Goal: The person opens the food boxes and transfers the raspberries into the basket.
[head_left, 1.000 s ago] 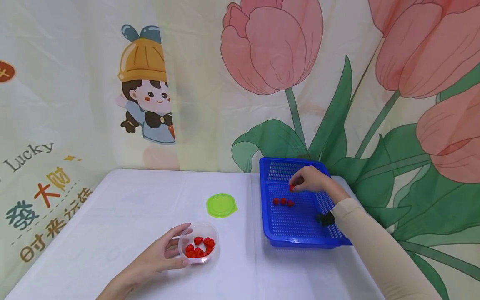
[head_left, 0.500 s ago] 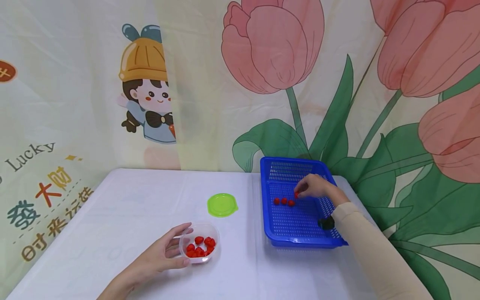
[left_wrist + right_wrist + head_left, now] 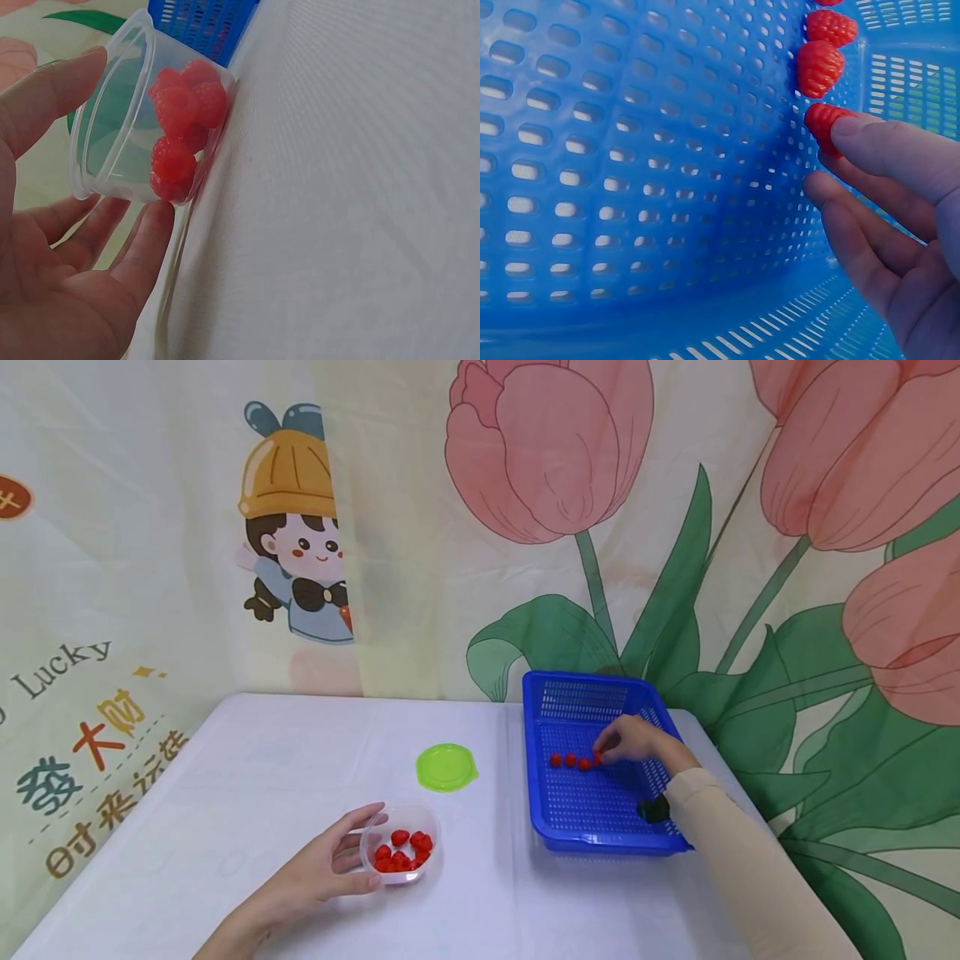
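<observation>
My right hand (image 3: 636, 739) is inside the blue basket (image 3: 600, 842), pinching a red raspberry (image 3: 824, 126) between thumb and fingers, low at the basket's floor. Beside it, more raspberries (image 3: 820, 69) lie in a row. On the table, my left hand (image 3: 330, 860) holds a clear plastic cup (image 3: 112, 142), thumb on one side and fingers on the other. Several raspberries (image 3: 177, 111) rest at the bottom of the cup, which has no lid on.
A bright green lid (image 3: 446, 767) lies flat on the white table (image 3: 247, 777) between cup and basket. Something dark (image 3: 654, 809), its kind unclear, shows by the right wrist. A printed curtain (image 3: 397, 527) hangs behind the table.
My right hand has moved right and down with the raspberry, bringing it to the right end of the row. The left hand and cup stay in place.
</observation>
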